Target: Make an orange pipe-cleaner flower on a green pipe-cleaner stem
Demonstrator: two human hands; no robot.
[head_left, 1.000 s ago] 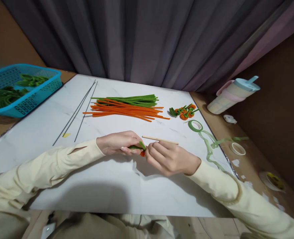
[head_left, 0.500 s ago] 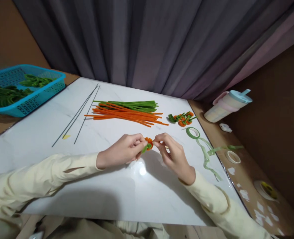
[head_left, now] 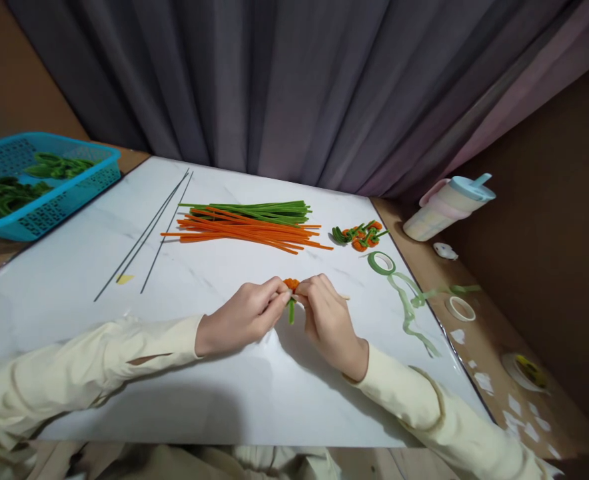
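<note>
My left hand (head_left: 244,315) and my right hand (head_left: 327,317) meet over the white marble-patterned table (head_left: 214,373), both pinching a small pipe-cleaner flower (head_left: 291,287) with an orange head and a green stem hanging down. A thin wooden stick (head_left: 343,297) pokes out to the right from behind my right hand's fingers. Beyond the hands lies a bundle of orange pipe cleaners (head_left: 247,232) with green pipe cleaners (head_left: 254,211) along its far side.
Several finished orange-green flowers (head_left: 359,235) lie at the right, near a green tape roll (head_left: 381,262) with loose tape trailing. Thin dark wires (head_left: 144,233) lie at the left. A blue basket (head_left: 34,187) of green pieces and a lidded cup (head_left: 447,208) flank the table.
The flower has turned from lying sideways to orange head up with the stem down. Both hands have shifted forward and closer together; the stick is now mostly hidden behind my right hand.
</note>
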